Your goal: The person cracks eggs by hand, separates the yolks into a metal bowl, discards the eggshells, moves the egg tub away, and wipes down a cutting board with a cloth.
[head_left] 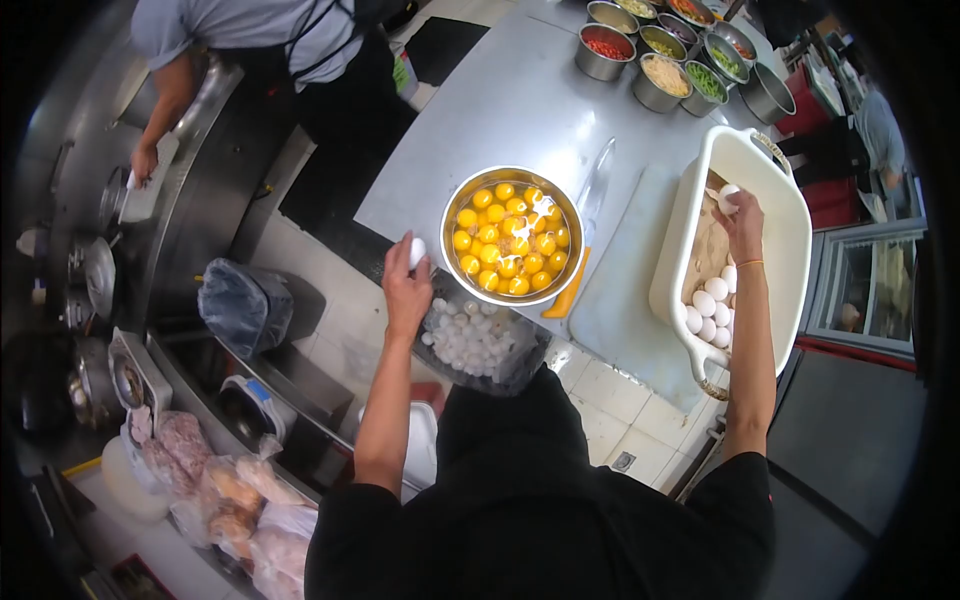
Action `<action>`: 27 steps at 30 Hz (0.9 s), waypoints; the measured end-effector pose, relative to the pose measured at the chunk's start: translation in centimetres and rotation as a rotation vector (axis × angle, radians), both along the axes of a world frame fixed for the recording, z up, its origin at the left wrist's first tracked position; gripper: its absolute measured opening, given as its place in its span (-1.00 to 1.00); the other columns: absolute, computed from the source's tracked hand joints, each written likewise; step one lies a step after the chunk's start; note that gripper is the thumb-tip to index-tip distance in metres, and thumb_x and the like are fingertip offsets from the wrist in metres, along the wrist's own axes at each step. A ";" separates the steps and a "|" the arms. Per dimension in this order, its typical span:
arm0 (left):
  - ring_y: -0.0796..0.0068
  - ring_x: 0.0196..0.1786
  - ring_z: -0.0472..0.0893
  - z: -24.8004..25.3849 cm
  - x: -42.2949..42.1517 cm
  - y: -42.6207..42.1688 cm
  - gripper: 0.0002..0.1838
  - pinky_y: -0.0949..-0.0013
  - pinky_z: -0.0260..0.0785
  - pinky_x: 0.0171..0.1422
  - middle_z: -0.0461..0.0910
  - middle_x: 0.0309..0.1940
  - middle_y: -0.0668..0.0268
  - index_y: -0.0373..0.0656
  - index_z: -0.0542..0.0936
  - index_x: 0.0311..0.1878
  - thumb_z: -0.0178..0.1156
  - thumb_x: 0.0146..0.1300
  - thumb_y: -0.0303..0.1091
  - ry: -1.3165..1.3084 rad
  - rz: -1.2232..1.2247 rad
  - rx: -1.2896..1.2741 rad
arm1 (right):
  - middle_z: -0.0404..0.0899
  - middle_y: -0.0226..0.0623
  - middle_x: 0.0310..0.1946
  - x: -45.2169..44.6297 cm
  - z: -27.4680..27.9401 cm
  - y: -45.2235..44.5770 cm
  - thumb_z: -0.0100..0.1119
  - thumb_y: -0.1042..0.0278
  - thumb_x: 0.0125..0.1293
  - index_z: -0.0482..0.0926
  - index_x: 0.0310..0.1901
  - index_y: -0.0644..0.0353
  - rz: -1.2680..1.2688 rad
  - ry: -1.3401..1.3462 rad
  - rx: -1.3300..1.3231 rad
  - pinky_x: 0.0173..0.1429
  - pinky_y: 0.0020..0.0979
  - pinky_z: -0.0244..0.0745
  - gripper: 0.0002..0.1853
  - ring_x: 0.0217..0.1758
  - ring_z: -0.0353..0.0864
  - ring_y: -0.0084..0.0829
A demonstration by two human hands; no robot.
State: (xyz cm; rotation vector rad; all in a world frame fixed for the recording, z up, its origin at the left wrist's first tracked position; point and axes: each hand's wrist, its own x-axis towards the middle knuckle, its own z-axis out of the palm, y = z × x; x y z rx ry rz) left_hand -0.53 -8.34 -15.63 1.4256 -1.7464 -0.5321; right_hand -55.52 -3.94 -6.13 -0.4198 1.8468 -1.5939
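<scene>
A round metal bowl [447,270] on the steel table holds many cracked eggs with yellow yolks. Left of the bowl, my left hand [405,290] grips a white egg or eggshell [417,252]; which one I cannot tell. My right hand [744,228] is closed on a white egg [729,198] inside the white tub [797,255]. Below that hand, several whole eggs [709,311] lie in the tub on a brown surface. Under the bowl's near side, a dark plastic-lined bin [520,350] holds many empty shells [470,338].
An orange-handled knife [568,285] lies between the bowl and a pale cutting board [630,260]. Metal containers of chopped food [605,55] stand at the table's far end. A co-worker [260,40] is at the upper left, another person [880,140] at the far right.
</scene>
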 end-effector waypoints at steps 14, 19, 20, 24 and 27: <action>0.56 -0.35 0.65 13.9 -3.4 -2.7 -0.64 0.52 0.51 -0.32 0.63 -0.11 0.21 -0.34 0.48 0.17 0.23 0.39 -0.38 0.839 -0.599 0.799 | 0.69 -0.05 -0.18 28.3 6.9 -4.6 0.41 0.16 0.15 0.62 0.11 0.13 1.187 0.850 -0.538 0.05 -0.17 0.55 -0.51 -0.10 0.69 -0.04; 0.61 -0.35 0.63 13.2 -5.3 -3.3 -0.59 0.54 0.51 -0.30 0.64 -0.12 0.22 -0.39 0.51 0.18 0.31 0.28 -0.54 0.662 -0.648 0.736 | 0.69 0.02 -0.18 27.6 5.2 -4.8 0.39 0.23 0.11 0.66 0.09 0.13 1.185 0.744 -0.527 0.04 -0.19 0.56 -0.53 -0.12 0.68 0.01; 0.61 -0.35 0.63 12.6 -5.5 -3.3 -0.58 0.54 0.52 -0.32 0.65 -0.13 0.22 -0.39 0.51 0.19 0.31 0.26 -0.57 0.649 -0.645 0.707 | 0.69 0.02 -0.18 27.4 4.9 -4.7 0.38 0.24 0.10 0.67 0.09 0.12 1.167 0.730 -0.528 0.03 -0.19 0.56 -0.53 -0.13 0.67 0.01; 0.58 -0.35 0.64 11.4 -6.1 -3.2 -0.55 0.50 0.53 -0.33 0.66 -0.12 0.20 -0.40 0.52 0.19 0.28 0.20 -0.64 0.610 -0.638 0.644 | 0.70 -0.06 -0.20 27.2 3.6 -4.2 0.39 0.31 0.05 0.68 0.08 0.11 1.139 0.777 -0.494 0.04 -0.19 0.58 -0.53 -0.13 0.68 -0.02; 0.56 -0.35 0.64 10.9 -6.3 -3.4 -0.57 0.49 0.53 -0.30 0.67 -0.14 0.20 -0.37 0.56 0.16 0.25 0.18 -0.65 0.470 -0.612 0.518 | 0.66 -0.08 -0.22 26.8 2.8 -4.3 0.35 0.37 0.02 0.68 0.08 0.09 1.139 0.857 -0.460 0.01 -0.18 0.58 -0.52 -0.14 0.67 -0.04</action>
